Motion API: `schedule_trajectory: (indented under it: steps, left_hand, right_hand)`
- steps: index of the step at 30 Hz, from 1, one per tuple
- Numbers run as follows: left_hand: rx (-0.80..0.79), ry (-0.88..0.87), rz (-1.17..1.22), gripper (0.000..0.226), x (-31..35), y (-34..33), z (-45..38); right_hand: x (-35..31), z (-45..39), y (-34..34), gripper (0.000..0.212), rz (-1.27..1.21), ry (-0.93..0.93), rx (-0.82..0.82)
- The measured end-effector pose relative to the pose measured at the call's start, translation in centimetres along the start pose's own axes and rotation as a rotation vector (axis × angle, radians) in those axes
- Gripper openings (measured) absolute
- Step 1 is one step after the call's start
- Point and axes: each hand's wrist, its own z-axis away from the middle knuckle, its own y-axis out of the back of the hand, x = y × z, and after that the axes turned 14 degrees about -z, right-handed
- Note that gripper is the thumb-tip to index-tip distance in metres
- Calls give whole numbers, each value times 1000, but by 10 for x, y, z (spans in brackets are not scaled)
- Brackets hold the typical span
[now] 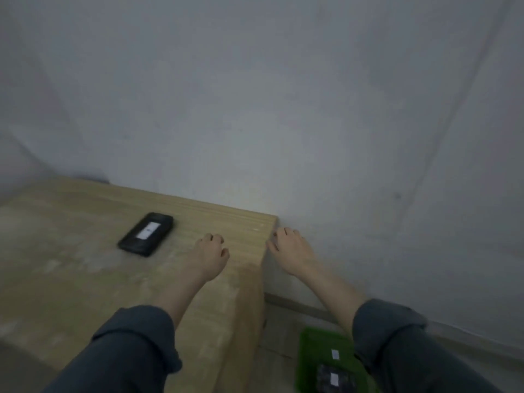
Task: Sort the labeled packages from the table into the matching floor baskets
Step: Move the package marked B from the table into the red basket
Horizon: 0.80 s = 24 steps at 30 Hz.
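Now, from the head camera, both hands are free and hold nothing. The left hand point(211, 255) hangs over the wooden surface point(71, 279) near its right edge, with the fingers loosely curled and slightly apart. The right hand point(292, 252) is just past the corner of the surface, in front of the grey wall point(283, 109), also with relaxed, half-open fingers. One black package point(145, 234) with a white label lies flat on the surface, to the left of the left hand and not touching it. Down on the floor, at the right of the surface, a green basket point(314, 353) stands, partly hidden by the right sleeve point(397, 336); inside it I can see a dark package point(334, 378) with a white label.

I judge that the step in hand is the reach for the next package. The next move probably calls for the left hand to go left to the black package, take it, and read the label; the picture is too blurred to read it.
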Motion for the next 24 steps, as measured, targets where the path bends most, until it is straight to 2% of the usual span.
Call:
schedule_trajectory:
  steps: [6, 10, 16, 24]
  left_hand:
    - [30, 211, -21, 39, -149, 57, 39]
    - [11, 312, 36, 41, -226, 67, 51]
    - [-68, 338, 45, 46, -302, 47, 36]
    - [-164, 324, 31, 44, -372, 5, -56]
  right_hand:
    - [-131, -34, -43, 44, -53, 104, -17]
    - [-191, -55, -85, 43, -69, 135, -49]
    - [-233, -96, -150, 43, -52, 110, -136]
    - [-236, -171, -231, 42, -56, -50, -157]
